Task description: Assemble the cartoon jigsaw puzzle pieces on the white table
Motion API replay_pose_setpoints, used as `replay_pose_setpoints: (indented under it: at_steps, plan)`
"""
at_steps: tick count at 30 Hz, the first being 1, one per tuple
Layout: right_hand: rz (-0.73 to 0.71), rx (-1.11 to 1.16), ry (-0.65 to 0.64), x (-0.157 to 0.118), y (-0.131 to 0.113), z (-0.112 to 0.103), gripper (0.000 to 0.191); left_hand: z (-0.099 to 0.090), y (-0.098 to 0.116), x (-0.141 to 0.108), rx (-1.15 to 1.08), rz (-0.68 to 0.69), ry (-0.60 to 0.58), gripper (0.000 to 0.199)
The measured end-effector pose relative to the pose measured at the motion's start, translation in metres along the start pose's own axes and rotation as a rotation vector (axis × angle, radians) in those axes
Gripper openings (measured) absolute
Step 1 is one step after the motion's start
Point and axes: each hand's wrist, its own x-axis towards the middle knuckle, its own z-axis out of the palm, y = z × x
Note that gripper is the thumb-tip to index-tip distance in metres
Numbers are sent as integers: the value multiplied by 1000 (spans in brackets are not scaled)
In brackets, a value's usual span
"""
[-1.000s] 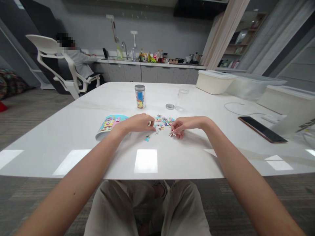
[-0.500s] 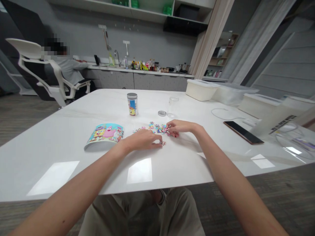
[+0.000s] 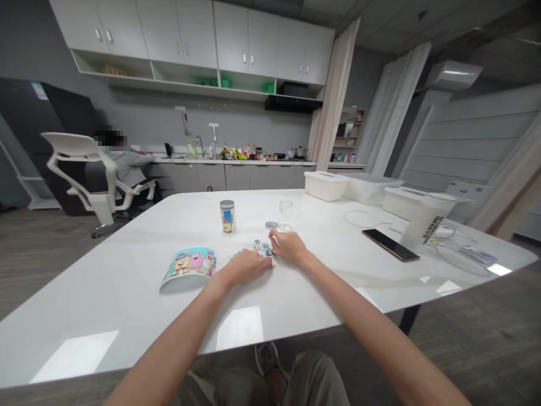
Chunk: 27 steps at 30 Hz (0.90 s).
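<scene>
Small multicoloured jigsaw puzzle pieces (image 3: 262, 247) lie in a loose pile on the white table, partly hidden by my hands. My left hand (image 3: 247, 267) rests at the near side of the pile, thumb and finger closed on a puzzle piece (image 3: 272, 266) at the tabletop. Over the pile's right edge is my right hand (image 3: 289, 246), its fingertips pinched together around what looks like another small piece. A curved picture sheet (image 3: 191, 265) with cartoon figures stands left of my left hand. Behind the pile are a printed jar with a grey lid (image 3: 227, 217), a loose lid (image 3: 271, 225) and a clear jar (image 3: 285, 212).
To the right lie a phone (image 3: 389, 245), a white cup (image 3: 426, 223) and cables. Storage boxes (image 3: 325, 186) line the table's back right. Beyond the table, a person sits in a white chair (image 3: 76, 177) beside the kitchen counter (image 3: 249, 162).
The view has tilted up, showing more cabinets. My right hand has moved slightly away from my left hand, towards the loose lid. My left hand stays by the same puzzle piece.
</scene>
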Motion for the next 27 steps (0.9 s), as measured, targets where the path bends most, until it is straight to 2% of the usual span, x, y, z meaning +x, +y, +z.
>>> replay_pose_setpoints:
  at_steps: [3,6,10,13,18,23,25,27]
  plan:
    - [54,-5,17,-12,0,-5,24,-1,-2,-1,17,-24,-7,30]
    - [184,19,80,-24,1,-8,26,-4,-2,-3,37,-58,-15,27]
    - [308,82,137,-34,5,-9,20,-9,-5,-6,53,-181,5,28]
    - [303,143,159,-37,9,-7,17,-11,-13,-11,47,-292,20,32]
    - [203,245,171,-36,11,-2,13,-14,-30,-23,17,-451,14,29]
    - [151,331,169,-35,11,3,11,-23,-37,-30,10,-713,87,33]
    - [142,359,174,-34,12,3,11,-27,-35,-31,46,-876,166,43]
    - [137,381,183,-34,13,3,11,-27,-33,-31,70,-1083,168,52]
